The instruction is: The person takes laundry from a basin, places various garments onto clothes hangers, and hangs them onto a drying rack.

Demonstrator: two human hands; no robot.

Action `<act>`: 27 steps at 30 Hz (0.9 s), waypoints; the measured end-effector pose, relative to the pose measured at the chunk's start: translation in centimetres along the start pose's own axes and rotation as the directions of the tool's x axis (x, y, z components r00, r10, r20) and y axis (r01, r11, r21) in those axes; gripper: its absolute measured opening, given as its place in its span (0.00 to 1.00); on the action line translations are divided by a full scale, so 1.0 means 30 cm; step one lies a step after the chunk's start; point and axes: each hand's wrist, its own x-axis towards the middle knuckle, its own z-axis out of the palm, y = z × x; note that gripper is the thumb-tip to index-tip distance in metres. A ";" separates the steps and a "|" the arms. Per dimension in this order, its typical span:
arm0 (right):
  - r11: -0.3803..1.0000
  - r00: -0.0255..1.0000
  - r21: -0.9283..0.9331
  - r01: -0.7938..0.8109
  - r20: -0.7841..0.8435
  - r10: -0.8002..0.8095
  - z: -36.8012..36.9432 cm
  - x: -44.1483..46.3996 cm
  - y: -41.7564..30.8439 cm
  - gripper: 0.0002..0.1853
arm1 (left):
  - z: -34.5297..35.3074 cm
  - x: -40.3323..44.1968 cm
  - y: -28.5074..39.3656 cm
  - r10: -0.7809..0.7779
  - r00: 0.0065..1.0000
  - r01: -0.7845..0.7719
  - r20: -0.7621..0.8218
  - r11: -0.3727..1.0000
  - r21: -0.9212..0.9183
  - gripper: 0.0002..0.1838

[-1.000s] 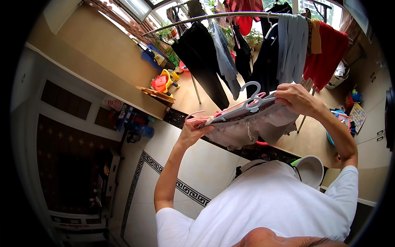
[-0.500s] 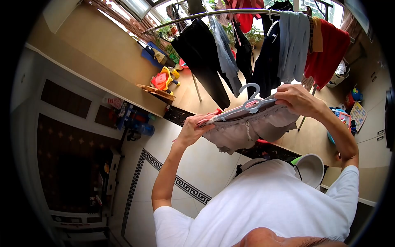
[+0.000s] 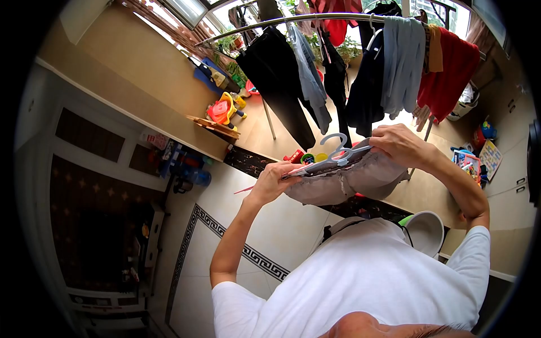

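Observation:
A grey bra [image 3: 318, 190] hangs from a light grey plastic hanger [image 3: 340, 160] in front of my chest, its cups drooping below the bar. My left hand [image 3: 271, 183] is closed at the hanger's left end, where fabric and a thin red strip show by the fingers. At the right end, my right hand [image 3: 399, 145] pinches the hanger tip together with the bra's edge. The hanger's hook points up and is free of the rail. My fingertips are partly hidden behind the fabric.
A curved metal rail [image 3: 315, 18] ahead carries black trousers [image 3: 276, 79], a light blue garment [image 3: 403, 62], a red cloth [image 3: 451, 76] and other laundry. Toys [image 3: 224, 110] stand on the floor at left. A white bucket [image 3: 425, 232] sits close to my right side.
Both hands have lowered the hanger and bra slightly, and the left hand has shifted a little right. The hook has tipped left, and small coloured things on the floor behind now show.

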 end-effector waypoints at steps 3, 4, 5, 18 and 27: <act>0.999 0.999 0.008 -0.031 0.020 0.031 0.003 -0.014 -0.002 0.07 | -0.006 0.003 0.010 -0.040 0.999 0.040 0.006 0.999 -0.032 0.19; 0.999 0.999 0.011 -0.036 0.020 0.036 -0.001 -0.018 -0.007 0.07 | -0.011 0.001 0.016 -0.061 0.998 0.061 0.017 0.997 -0.041 0.19; 0.999 0.999 0.014 -0.040 0.019 0.040 -0.012 -0.024 -0.014 0.07 | -0.014 0.000 0.019 -0.081 0.996 0.083 0.028 0.995 -0.050 0.19; 0.998 0.999 -0.045 0.050 0.014 -0.049 -0.002 -0.017 -0.008 0.06 | 0.019 0.000 0.004 -0.051 0.999 0.050 -0.011 0.997 -0.060 0.18; 0.988 0.989 0.139 0.060 -0.142 -0.040 -0.052 0.009 -0.041 0.08 | 0.007 0.005 0.008 0.129 0.991 -0.128 0.018 0.989 -0.069 0.10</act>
